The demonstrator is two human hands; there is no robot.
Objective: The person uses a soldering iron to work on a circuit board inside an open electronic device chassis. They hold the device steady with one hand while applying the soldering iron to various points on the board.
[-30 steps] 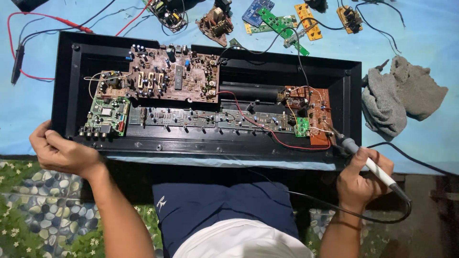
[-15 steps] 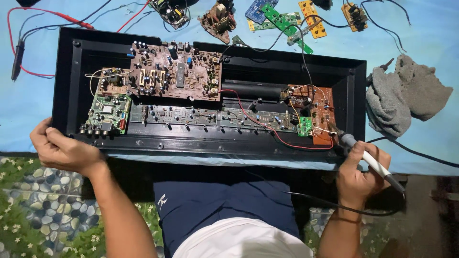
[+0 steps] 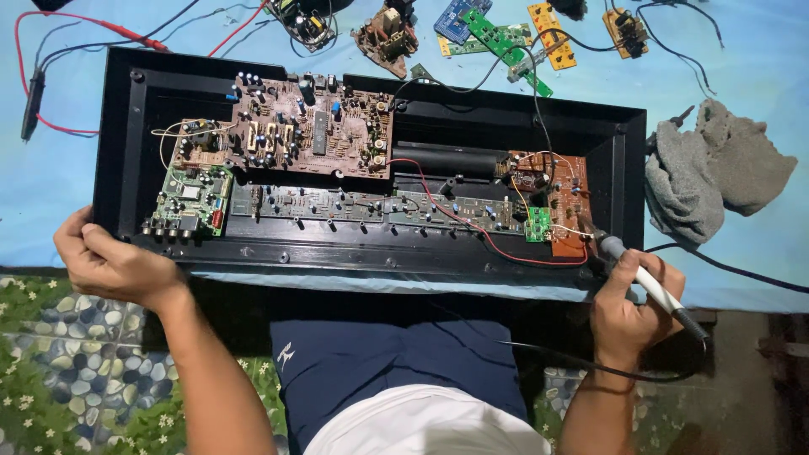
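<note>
Soldering iron (image 3: pixel 645 282) sits pen-like in the right hand (image 3: pixel 628 312), fingers closed round it, tip on the orange board (image 3: pixel 556 202) just above. Left hand (image 3: pixel 109 265) clasps the black case (image 3: pixel 118 135) corner, probably to steady it.

Soldering iron (image 3: pixel 649 282) tip perhaps hidden behind wires.

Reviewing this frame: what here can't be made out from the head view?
- Soldering iron tip: too small to tell whether it touches the orange board.
- Right hand: its grip on the iron's handle is hidden under the fingers.
- Left hand: fingertips hidden against the black case edge.
- Loose boards at the top: cut off by the frame edge.
- Parts on the large brown board: too small to identify.
</note>
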